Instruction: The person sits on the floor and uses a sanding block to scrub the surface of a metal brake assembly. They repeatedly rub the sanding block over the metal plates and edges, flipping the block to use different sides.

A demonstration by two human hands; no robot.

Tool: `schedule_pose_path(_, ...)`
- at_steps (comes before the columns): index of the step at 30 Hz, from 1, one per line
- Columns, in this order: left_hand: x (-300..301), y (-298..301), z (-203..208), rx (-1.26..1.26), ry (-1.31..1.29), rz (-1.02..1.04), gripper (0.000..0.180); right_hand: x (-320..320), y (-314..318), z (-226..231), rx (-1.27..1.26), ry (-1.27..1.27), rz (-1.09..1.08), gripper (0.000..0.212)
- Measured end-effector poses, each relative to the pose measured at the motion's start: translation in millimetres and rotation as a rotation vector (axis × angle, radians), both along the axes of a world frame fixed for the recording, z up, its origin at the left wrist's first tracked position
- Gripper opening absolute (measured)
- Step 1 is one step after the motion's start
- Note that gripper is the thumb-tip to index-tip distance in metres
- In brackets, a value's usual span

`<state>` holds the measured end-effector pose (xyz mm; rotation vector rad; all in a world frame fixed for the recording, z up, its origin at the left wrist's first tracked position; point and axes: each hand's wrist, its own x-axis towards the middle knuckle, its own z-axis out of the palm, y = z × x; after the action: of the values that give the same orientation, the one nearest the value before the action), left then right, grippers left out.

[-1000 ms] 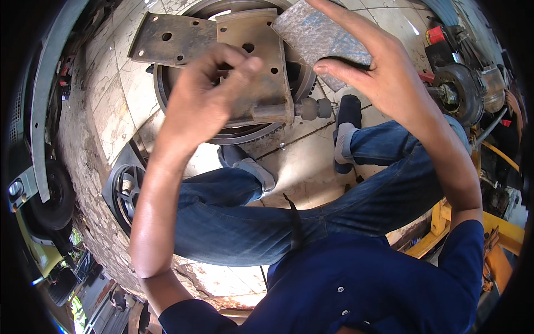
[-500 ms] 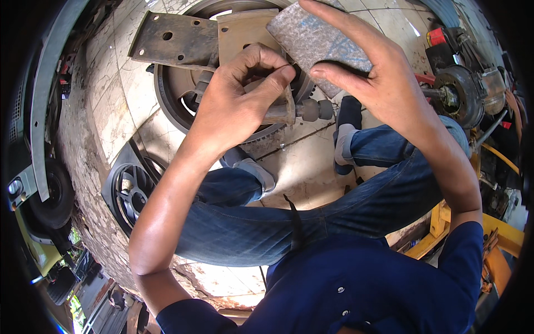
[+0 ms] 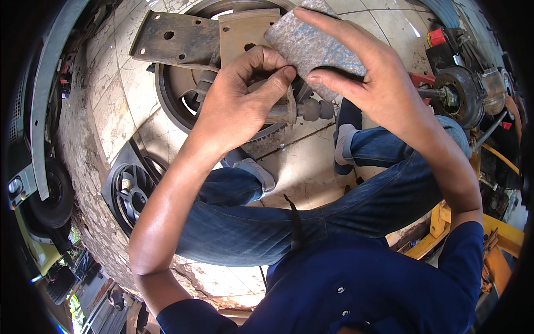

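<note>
My right hand point(image 3: 378, 78) grips a grey, speckled flat rectangular piece point(image 3: 314, 42) with faint blue marks, thumb on the near edge and fingers along the far side. My left hand point(image 3: 242, 100) is closed in a pinch beside the piece's left edge; what lies between its thumb and finger is too hidden to name. Just beyond it are a dark metal plate with holes point(image 3: 175, 39) and a brown metal plate point(image 3: 239, 33). A rusty rod-like part with a dark rounded end point(image 3: 314, 110) sticks out to the right below my left fingers.
Under the plates lies a large dark wheel rim point(image 3: 167, 97) on the tiled floor point(image 3: 295, 172). A black spoked round part point(image 3: 130, 189) is at the left. To the right are a dark drum-shaped part point(image 3: 459, 94) and a yellow metal frame point(image 3: 431, 239). My jeans-covered legs point(image 3: 367, 200) are spread below.
The grey flat piece and my right hand have shifted slightly left and down, bringing the piece's edge closer to my left fingertips. My left hand stays nearly in place, still pinched.
</note>
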<state>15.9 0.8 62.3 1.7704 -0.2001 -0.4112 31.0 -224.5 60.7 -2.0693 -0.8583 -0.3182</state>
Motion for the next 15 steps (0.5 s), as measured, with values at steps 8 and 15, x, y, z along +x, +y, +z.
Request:
schedule_pose_path(8, 0.7, 7.2, -5.6, 0.059, -0.008, 0.026, 0.017, 3.8, -7.5, 25.7, -0.148, 0.129, -0.042, 0.068)
schedule_pose_path(15, -1.2, -3.7, -0.7, -0.019, -0.194, 0.095, 0.021, -0.4, -4.7, 39.8, -0.233, 0.068, -0.037, 0.069)
